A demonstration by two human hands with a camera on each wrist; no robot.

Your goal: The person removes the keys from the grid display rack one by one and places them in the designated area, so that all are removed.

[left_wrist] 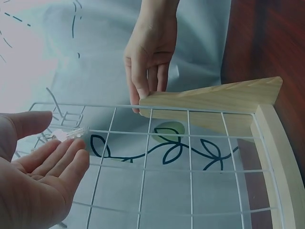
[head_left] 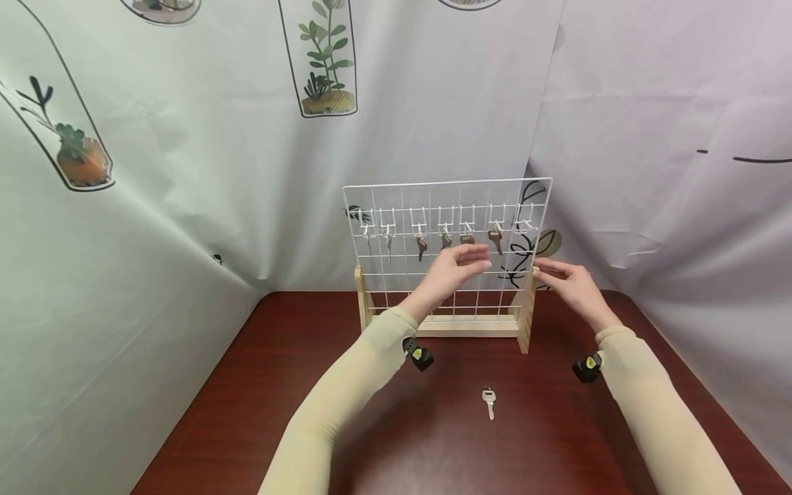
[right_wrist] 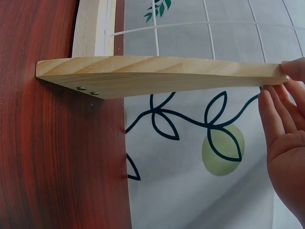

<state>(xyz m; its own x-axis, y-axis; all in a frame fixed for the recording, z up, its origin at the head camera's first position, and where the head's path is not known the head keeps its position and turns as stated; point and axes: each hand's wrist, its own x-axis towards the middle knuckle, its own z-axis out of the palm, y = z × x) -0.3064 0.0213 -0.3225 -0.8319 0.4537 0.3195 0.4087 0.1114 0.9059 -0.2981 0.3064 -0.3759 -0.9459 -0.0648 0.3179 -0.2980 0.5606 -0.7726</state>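
Observation:
A white wire grid rack [head_left: 447, 182] with a wooden stand [head_left: 470, 331] stands on the table. Several keys hang from its row of white hooks, among them a brownish key [head_left: 496, 240]; the rightmost hook [head_left: 525, 225] carries none. My left hand [head_left: 448, 273] is in front of the grid just below the keys, its thumb apart from its fingers and nothing visible between them. At the right side, my right hand [head_left: 572, 287] pinches the top end of the stand's wooden side post [right_wrist: 181, 74]. A silver key [head_left: 489, 402] with a small ring lies on the table before the rack.
The dark red wooden table [head_left: 260, 399] reaches back to a white cloth backdrop [head_left: 235, 151] printed with plants, which hangs close behind the rack and along both sides. Each wrist wears a small black camera, such as the left wrist camera [head_left: 421, 357].

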